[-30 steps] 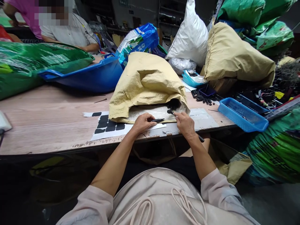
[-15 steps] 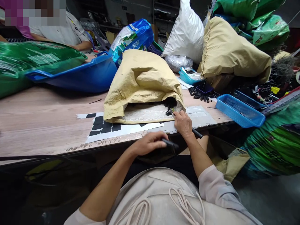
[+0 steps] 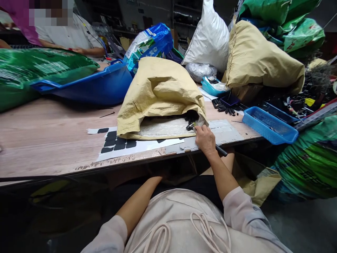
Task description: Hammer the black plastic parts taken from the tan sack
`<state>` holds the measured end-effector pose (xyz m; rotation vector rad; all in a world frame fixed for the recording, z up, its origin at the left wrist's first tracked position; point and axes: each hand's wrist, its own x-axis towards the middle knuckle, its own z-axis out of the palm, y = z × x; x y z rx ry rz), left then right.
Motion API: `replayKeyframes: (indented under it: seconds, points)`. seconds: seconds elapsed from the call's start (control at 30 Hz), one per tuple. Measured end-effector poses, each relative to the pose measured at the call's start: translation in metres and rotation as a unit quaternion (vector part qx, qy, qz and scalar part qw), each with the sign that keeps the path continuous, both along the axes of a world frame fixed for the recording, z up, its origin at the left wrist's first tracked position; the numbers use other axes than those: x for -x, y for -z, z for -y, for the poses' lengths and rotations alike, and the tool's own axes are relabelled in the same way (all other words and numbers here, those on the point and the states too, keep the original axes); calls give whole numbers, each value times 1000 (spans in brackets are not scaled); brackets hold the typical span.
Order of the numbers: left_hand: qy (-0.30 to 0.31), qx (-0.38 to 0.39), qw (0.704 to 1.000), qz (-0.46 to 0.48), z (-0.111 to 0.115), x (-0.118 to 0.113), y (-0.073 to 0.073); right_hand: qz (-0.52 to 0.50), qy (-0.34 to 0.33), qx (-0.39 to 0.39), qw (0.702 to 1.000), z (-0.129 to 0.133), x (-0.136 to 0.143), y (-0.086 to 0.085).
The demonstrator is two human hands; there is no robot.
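Observation:
My right hand (image 3: 205,138) is closed around a hammer-like tool, at the right corner of a tan paper sack's open mouth. Its black grip (image 3: 221,150) sticks out below my wrist, over the table's front edge. A shiny dark end (image 3: 190,125) lies at the sack opening, beside small black pieces. The tan sack (image 3: 160,88) rests on the table with its mouth facing me and a white lining showing. Of my left arm only the forearm (image 3: 140,196) shows; the hand is hidden low in front of the table edge.
A white sheet with black squares (image 3: 119,143) lies partly beneath the sack. Left stand a blue basin (image 3: 89,86) and a green sack (image 3: 47,70); a co-worker (image 3: 71,38) sits behind. To the right are a blue basket (image 3: 271,124) and another tan sack (image 3: 260,56).
My left hand, which held a dark object above the table's front edge, has dropped down and out of sight. The right hand stays put with the tool.

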<state>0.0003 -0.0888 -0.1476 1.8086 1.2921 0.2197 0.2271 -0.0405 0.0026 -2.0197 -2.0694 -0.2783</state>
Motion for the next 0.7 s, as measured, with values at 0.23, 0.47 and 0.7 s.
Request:
replayKeyframes:
  seconds: [0.23, 0.47, 0.7]
  points:
    - [140, 79, 986, 51, -26, 16, -110, 3, 3, 1, 1000, 1, 1, -1]
    - [-270, -231, 931, -84, -130, 32, -183, -2, 0, -10, 1000, -1, 0, 2]
    - [-317, -228, 907, -159, -167, 37, -161, -5, 7, 8, 1000, 1, 3, -2]
